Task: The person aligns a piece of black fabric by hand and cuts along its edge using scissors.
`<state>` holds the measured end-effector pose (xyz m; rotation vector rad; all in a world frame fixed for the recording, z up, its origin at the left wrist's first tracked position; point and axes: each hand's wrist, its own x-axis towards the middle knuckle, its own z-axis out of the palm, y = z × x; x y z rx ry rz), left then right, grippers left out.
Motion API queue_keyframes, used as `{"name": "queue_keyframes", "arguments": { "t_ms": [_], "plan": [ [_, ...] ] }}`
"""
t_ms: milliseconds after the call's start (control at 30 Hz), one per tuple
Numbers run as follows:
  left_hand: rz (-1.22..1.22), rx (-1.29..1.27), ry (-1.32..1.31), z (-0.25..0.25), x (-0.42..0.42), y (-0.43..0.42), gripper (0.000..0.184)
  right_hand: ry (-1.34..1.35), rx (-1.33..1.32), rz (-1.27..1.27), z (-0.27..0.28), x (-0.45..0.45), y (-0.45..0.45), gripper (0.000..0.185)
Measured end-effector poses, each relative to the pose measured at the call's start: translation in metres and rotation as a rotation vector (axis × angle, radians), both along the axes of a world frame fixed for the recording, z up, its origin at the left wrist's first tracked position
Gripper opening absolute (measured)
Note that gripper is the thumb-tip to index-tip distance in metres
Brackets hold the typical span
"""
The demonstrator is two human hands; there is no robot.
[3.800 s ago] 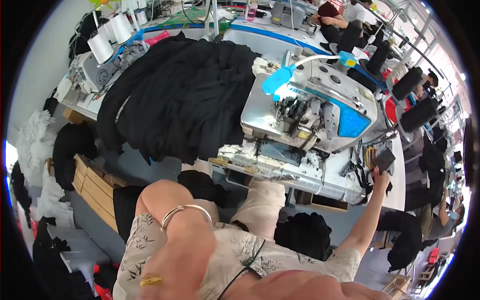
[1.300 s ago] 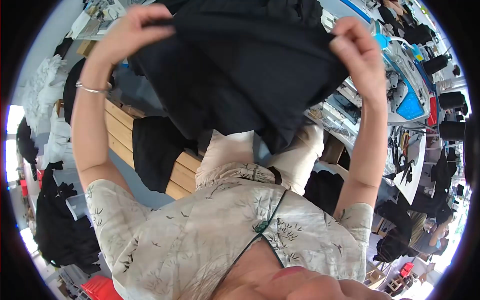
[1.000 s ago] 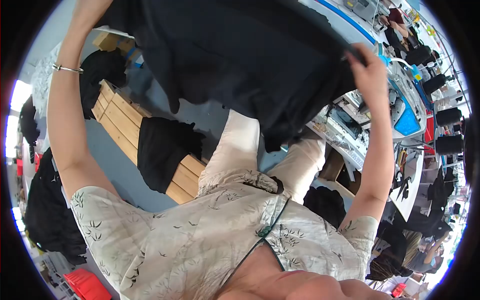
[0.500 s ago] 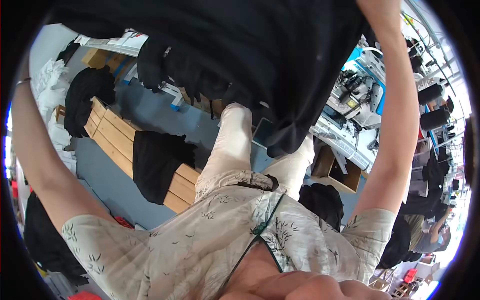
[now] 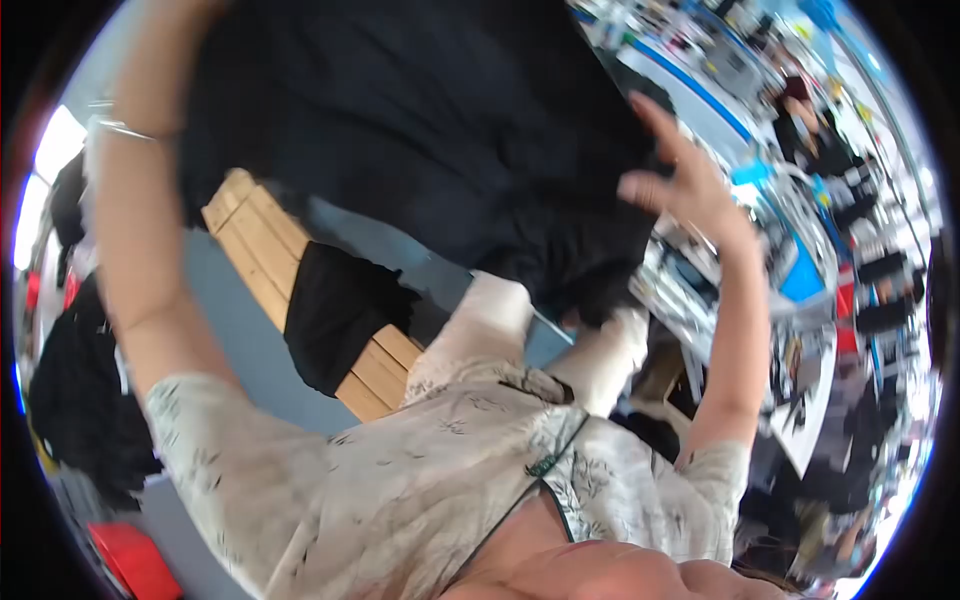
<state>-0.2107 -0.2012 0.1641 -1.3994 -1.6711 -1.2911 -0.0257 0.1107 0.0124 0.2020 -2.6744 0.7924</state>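
Note:
A large black cloth (image 5: 430,130) hangs in front of me, filling the upper middle and draping down over my knees. At the top left edge my left hand (image 5: 192,8) is blurred and mostly cut off beside the cloth, so its fingers do not show. On the other side, my right hand (image 5: 690,195) is open, thumb and fingers apart, close to the cloth's right edge with nothing visibly gripped.
Beyond my right hand stands a blue and white sewing machine (image 5: 795,255) on a worktable. Black cloth (image 5: 335,320) lies over a wooden bench (image 5: 255,245) at left. A red object (image 5: 130,560) is at the lower left. Another person (image 5: 805,115) is at the upper right.
The cloth no longer spans the top right, and its right edge has shifted left. My right hand has come down into view with its fingers spread. The left arm has moved inward.

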Motion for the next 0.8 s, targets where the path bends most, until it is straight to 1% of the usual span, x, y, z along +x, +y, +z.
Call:
{"name": "queue_keyframes", "arguments": {
  "t_ms": [33, 67, 100, 133, 167, 200, 233, 267, 300, 367, 400, 433, 500, 533, 600, 633, 667, 700, 733, 767, 800],
  "plan": [
    [-0.006, -0.118, 0.046, -0.032, 0.025, 0.011, 0.018, -0.013, -0.173, 0.113, -0.013, 0.002, -0.029, 0.097],
    [0.063, -0.303, 0.240, -0.069, 0.053, 0.025, 0.018, 0.010, -0.289, 0.199, -0.024, 0.006, -0.060, 0.099],
    [-0.092, -0.452, 0.165, -0.098, 0.068, 0.031, 0.018, -0.011, -0.192, 0.122, -0.057, 0.010, -0.073, 0.097],
    [-0.256, -0.551, 0.069, -0.140, 0.072, 0.038, 0.020, -0.011, -0.090, 0.156, -0.080, 0.010, -0.085, 0.082],
    [-0.357, -0.682, -0.135, -0.165, 0.082, 0.045, 0.020, 0.108, -0.565, 0.046, -0.107, 0.009, -0.105, 0.049],
    [-0.448, -0.532, -0.143, -0.203, 0.080, 0.055, 0.018, 0.159, -0.765, 0.078, -0.143, 0.008, -0.107, 0.023],
    [-0.454, -0.533, -0.301, -0.217, 0.078, 0.061, 0.018, -0.208, -1.035, 0.037, -0.140, 0.013, -0.105, 0.008],
    [-0.462, -0.441, -0.365, -0.231, 0.070, 0.066, 0.023, -0.218, -0.960, 0.058, -0.145, 0.014, -0.105, 0.011],
    [-0.420, -0.431, -0.375, -0.242, 0.063, 0.066, 0.034, -0.228, -0.980, -0.103, -0.163, 0.014, -0.104, 0.009],
    [-0.591, -0.487, -0.559, -0.260, 0.060, 0.066, 0.039, 0.182, -0.406, -0.167, -0.166, 0.007, -0.099, 0.038],
    [-0.540, -0.576, -0.560, -0.266, 0.060, 0.064, 0.040, 0.145, -0.387, -0.087, -0.163, 0.001, -0.092, 0.066],
    [-0.575, -0.577, -0.540, -0.270, 0.055, 0.066, 0.038, 0.098, -0.685, 0.008, -0.161, -0.004, -0.095, 0.074],
    [-0.695, -0.559, -0.514, -0.273, 0.042, 0.070, 0.027, -0.158, -0.920, 0.175, -0.170, -0.011, -0.088, 0.073],
    [-0.780, -0.589, -0.532, -0.272, 0.035, 0.068, 0.023, -0.289, -0.923, 0.322, -0.173, -0.014, -0.076, 0.053],
    [-0.950, -0.647, -0.562, -0.265, 0.011, 0.058, 0.018, -0.336, -0.968, 0.200, -0.171, -0.015, -0.075, 0.036],
    [-0.855, -0.711, -0.538, -0.265, -0.009, 0.050, 0.019, -0.359, -0.990, 0.139, -0.165, -0.017, -0.076, 0.028],
    [-0.708, -0.459, -0.581, -0.278, -0.029, 0.047, 0.016, -0.260, -1.097, 0.057, -0.157, -0.020, -0.082, 0.015],
    [-0.563, -0.500, -1.106, -0.270, -0.055, 0.037, 0.015, -0.198, -1.099, 0.032, -0.149, -0.024, -0.084, 0.012],
    [-0.294, -0.273, -1.020, -0.288, -0.088, 0.035, 0.017, -0.157, -1.038, 0.047, -0.155, -0.025, -0.079, 0.011],
    [0.100, -0.117, -0.566, -0.319, -0.137, 0.035, 0.019, -0.113, -0.975, 0.058, -0.161, -0.026, -0.070, 0.011],
    [0.347, -0.119, -0.568, -0.333, -0.175, 0.024, 0.029, -0.121, -0.856, 0.046, -0.161, -0.027, -0.066, 0.011]
  ]
}}
